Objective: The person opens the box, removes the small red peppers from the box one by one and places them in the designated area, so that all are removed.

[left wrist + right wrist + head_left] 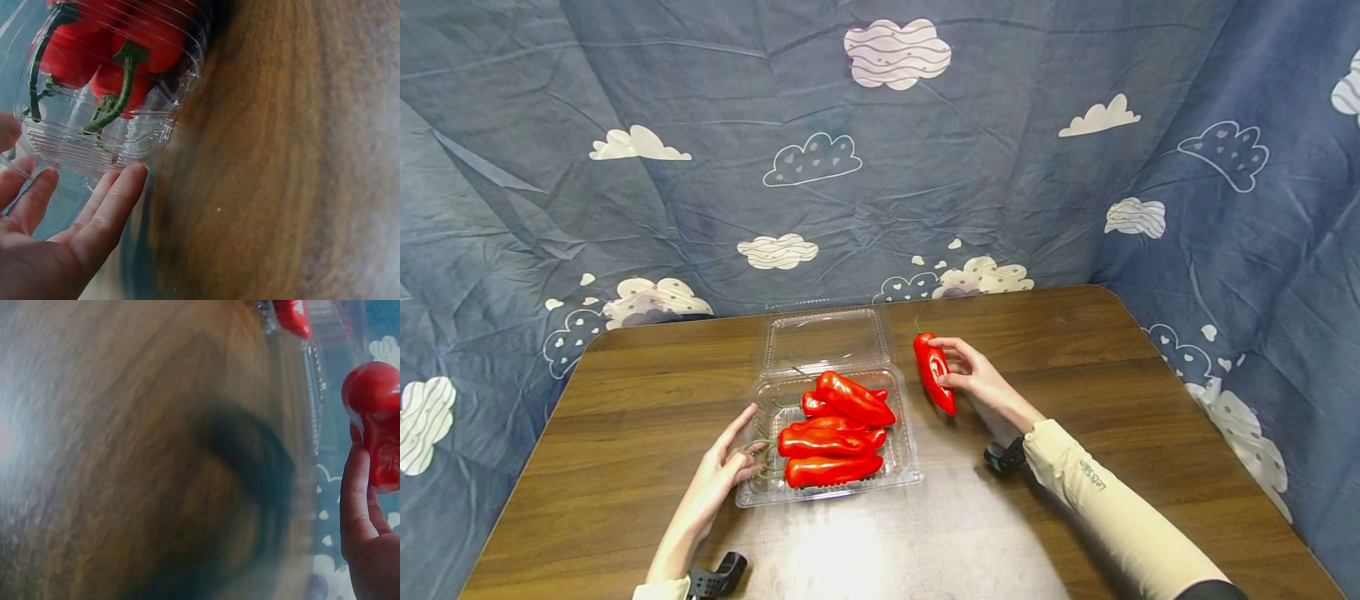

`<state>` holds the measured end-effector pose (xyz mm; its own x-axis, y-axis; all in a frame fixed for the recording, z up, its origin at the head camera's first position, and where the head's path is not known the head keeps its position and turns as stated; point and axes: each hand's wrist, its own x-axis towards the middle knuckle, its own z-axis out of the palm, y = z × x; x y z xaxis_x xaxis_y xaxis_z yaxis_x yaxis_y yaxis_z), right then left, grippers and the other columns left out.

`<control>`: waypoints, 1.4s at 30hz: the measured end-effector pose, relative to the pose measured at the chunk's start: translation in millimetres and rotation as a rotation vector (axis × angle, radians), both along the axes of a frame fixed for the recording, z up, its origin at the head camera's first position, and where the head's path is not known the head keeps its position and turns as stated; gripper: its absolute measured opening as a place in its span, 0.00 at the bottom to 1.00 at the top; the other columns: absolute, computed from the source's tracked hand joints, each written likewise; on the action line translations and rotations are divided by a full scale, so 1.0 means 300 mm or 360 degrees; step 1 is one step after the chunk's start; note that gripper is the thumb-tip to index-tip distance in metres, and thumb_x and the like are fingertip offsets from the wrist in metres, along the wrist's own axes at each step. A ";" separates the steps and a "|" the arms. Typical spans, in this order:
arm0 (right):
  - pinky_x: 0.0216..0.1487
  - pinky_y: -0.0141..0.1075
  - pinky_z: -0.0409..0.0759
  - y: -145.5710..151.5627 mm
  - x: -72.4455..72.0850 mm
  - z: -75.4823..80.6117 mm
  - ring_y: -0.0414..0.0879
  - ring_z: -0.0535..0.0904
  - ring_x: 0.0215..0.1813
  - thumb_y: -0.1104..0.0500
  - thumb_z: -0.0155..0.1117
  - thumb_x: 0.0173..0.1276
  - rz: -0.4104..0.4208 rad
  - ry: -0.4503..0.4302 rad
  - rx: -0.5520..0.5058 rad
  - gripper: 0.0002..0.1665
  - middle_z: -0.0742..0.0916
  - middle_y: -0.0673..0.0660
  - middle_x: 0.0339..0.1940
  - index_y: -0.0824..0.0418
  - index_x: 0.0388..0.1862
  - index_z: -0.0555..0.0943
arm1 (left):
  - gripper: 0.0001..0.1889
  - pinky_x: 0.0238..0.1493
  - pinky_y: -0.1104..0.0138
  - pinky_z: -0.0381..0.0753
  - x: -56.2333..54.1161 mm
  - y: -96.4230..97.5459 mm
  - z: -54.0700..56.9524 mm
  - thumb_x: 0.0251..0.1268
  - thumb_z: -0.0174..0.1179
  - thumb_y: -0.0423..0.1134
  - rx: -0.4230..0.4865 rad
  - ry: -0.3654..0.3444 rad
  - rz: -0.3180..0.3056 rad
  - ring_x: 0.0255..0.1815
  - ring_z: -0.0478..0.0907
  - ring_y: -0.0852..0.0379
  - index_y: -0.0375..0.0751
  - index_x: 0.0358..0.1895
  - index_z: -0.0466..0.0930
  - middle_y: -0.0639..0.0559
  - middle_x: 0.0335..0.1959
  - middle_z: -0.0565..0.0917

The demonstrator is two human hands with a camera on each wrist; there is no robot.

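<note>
Raised a little over the table to the right of the container, a long red pepper [931,372] with a green stem is pinched between the thumb and fingers of my right hand [981,379]. The right wrist view catches that red pepper [381,419] at its right edge. Several red peppers [835,442] lie side by side in a clear plastic container [904,467], most of their green stems pointing left. My left hand [718,475] rests at the container's left edge. Its fairly straight fingers [119,203] are right at the ribbed plastic wall in the left wrist view.
The container's clear lid [827,337] lies folded back behind it on the brown wooden table [647,392]. A blue cloth [820,208] with white clouds hangs at the back and sides. Dark wrist devices [1003,456] are on both wrists.
</note>
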<state>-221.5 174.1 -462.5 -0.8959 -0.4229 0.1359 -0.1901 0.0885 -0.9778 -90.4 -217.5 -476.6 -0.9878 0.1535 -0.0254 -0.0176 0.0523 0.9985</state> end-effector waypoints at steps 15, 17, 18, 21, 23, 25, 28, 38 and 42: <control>0.45 0.31 0.78 -0.005 -0.010 -0.050 0.62 0.76 0.52 0.74 0.58 0.58 -0.0014 -0.0136 0.0042 0.34 0.72 0.76 0.58 0.73 0.65 0.63 | 0.36 0.51 0.63 0.79 0.001 0.000 0.005 0.61 0.40 0.21 0.0007 -0.0008 0.0003 0.63 0.64 0.34 0.40 0.76 0.50 0.41 0.75 0.50; 0.44 0.31 0.78 -0.011 -0.010 -0.054 0.62 0.76 0.52 0.73 0.58 0.59 -0.0005 -0.0161 0.0040 0.34 0.73 0.76 0.58 0.73 0.65 0.63 | 0.36 0.50 0.63 0.79 0.001 -0.001 0.004 0.61 0.40 0.21 0.0002 -0.0010 0.0005 0.63 0.64 0.34 0.40 0.76 0.50 0.41 0.75 0.50; 0.44 0.31 0.79 -0.014 -0.010 -0.056 0.61 0.76 0.52 0.73 0.58 0.59 0.0004 -0.0167 0.0039 0.34 0.73 0.76 0.58 0.73 0.65 0.63 | 0.36 0.50 0.64 0.79 0.001 -0.001 0.004 0.61 0.40 0.21 0.0001 -0.0013 0.0007 0.63 0.64 0.34 0.40 0.76 0.51 0.41 0.75 0.50; 0.43 0.32 0.80 -0.025 -0.012 -0.062 0.60 0.77 0.51 0.74 0.58 0.59 0.0030 -0.0171 0.0032 0.34 0.73 0.77 0.58 0.74 0.65 0.62 | 0.36 0.50 0.64 0.79 0.001 -0.001 0.003 0.60 0.40 0.21 0.0000 -0.0019 0.0011 0.63 0.64 0.34 0.41 0.76 0.51 0.41 0.75 0.50; 0.42 0.32 0.80 -0.033 -0.012 -0.066 0.60 0.77 0.51 0.75 0.58 0.59 0.0040 -0.0167 0.0029 0.34 0.73 0.77 0.58 0.75 0.65 0.62 | 0.36 0.50 0.64 0.79 0.000 -0.001 0.002 0.60 0.40 0.21 0.0004 -0.0024 0.0013 0.63 0.64 0.34 0.41 0.76 0.51 0.41 0.75 0.50; 0.42 0.31 0.80 -0.040 -0.013 -0.068 0.62 0.76 0.51 0.76 0.57 0.58 0.0046 -0.0158 0.0035 0.33 0.72 0.78 0.58 0.75 0.64 0.62 | 0.36 0.50 0.64 0.79 0.000 0.000 0.001 0.60 0.40 0.21 0.0003 -0.0030 0.0018 0.63 0.64 0.34 0.41 0.75 0.51 0.41 0.75 0.50; 0.42 0.31 0.79 -0.050 -0.011 -0.068 0.64 0.76 0.51 0.76 0.57 0.58 0.0039 -0.0128 0.0068 0.33 0.73 0.78 0.57 0.75 0.64 0.63 | 0.37 0.50 0.64 0.79 0.000 0.000 0.001 0.60 0.40 0.21 0.0003 -0.0043 0.0026 0.63 0.64 0.34 0.42 0.75 0.51 0.41 0.75 0.51; 0.41 0.34 0.78 -0.064 -0.007 -0.057 0.61 0.80 0.45 0.73 0.61 0.57 -0.0048 -0.0050 0.0275 0.32 0.75 0.74 0.53 0.72 0.63 0.67 | 0.37 0.52 0.62 0.78 0.000 -0.001 0.002 0.60 0.41 0.21 0.0026 -0.0056 0.0014 0.64 0.64 0.35 0.43 0.76 0.52 0.43 0.76 0.50; 0.38 0.32 0.79 -0.059 -0.013 -0.061 0.60 0.80 0.44 0.73 0.60 0.57 -0.0060 -0.0082 0.0270 0.32 0.75 0.74 0.53 0.72 0.63 0.68 | 0.37 0.52 0.63 0.78 -0.001 -0.003 0.000 0.60 0.41 0.21 0.0036 -0.0053 0.0015 0.65 0.63 0.35 0.43 0.76 0.52 0.43 0.76 0.50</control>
